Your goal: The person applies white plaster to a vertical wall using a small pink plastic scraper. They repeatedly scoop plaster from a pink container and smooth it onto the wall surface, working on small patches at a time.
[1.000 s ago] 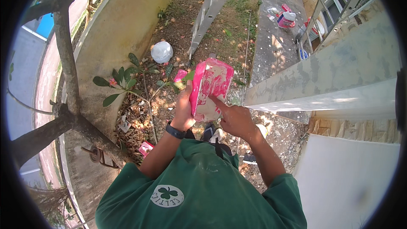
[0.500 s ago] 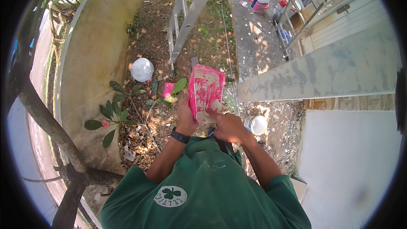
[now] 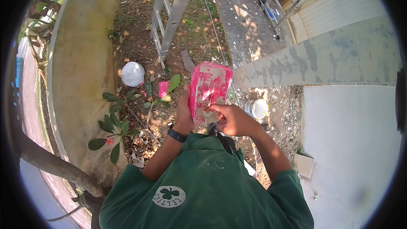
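A bright pink rectangular tray [image 3: 216, 78], smeared with beige-grey paste, is held up in front of my chest. My left hand [image 3: 183, 112] grips its left side, a dark band on the wrist. Over the tray's near end, my right hand [image 3: 235, 121] reaches in from the right. Its index finger is stretched out onto the paste, while the other fingers curl below it. I see no tool in the right hand, though its palm is hidden.
An aluminium ladder [image 3: 171, 21] stands ahead. A round white container [image 3: 132, 74] and a pink piece [image 3: 163, 89] lie left, near a leafy plant [image 3: 114, 123]. To the right are a white bucket [image 3: 257, 108], a patchy grey pillar [image 3: 322, 55] and a white wall [image 3: 352, 140].
My right hand has turned, its lower fingers now curled beneath the index finger at the paste. The tray has shifted slightly right and tilted. The whole view has moved a little.
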Action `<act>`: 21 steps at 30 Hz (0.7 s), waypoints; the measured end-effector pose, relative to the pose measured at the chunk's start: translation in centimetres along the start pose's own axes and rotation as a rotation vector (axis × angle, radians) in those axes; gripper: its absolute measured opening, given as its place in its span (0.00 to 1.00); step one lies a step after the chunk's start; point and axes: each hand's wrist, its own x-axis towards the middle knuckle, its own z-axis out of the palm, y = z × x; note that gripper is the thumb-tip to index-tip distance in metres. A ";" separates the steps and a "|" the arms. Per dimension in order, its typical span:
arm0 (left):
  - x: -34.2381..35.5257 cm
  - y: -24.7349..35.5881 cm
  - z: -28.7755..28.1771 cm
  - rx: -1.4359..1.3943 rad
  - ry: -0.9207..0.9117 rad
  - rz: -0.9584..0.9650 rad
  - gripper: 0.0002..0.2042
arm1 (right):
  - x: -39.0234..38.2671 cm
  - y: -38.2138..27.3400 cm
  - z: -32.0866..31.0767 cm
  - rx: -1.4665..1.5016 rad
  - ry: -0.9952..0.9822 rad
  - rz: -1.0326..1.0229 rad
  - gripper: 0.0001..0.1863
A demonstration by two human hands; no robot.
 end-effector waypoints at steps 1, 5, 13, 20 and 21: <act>0.2 0.3 -0.1 0.012 -0.010 -0.039 0.29 | -0.2 -0.7 0.1 -0.174 0.020 -0.006 0.37; 0.9 0.6 -0.6 -0.126 -0.030 -0.134 0.28 | 0.1 -2.7 0.6 -0.541 0.007 -0.064 0.38; 1.8 1.2 -2.0 -0.102 -0.008 -0.204 0.27 | 0.5 -2.0 0.8 -0.677 -0.088 -0.028 0.33; 1.5 2.6 -2.0 -0.039 -0.031 -0.222 0.27 | 0.6 -4.4 -2.0 -0.711 -0.180 0.038 0.33; 1.4 2.9 -1.9 -0.016 -0.024 -0.213 0.27 | 0.4 -4.9 -2.3 -0.690 -0.173 0.056 0.34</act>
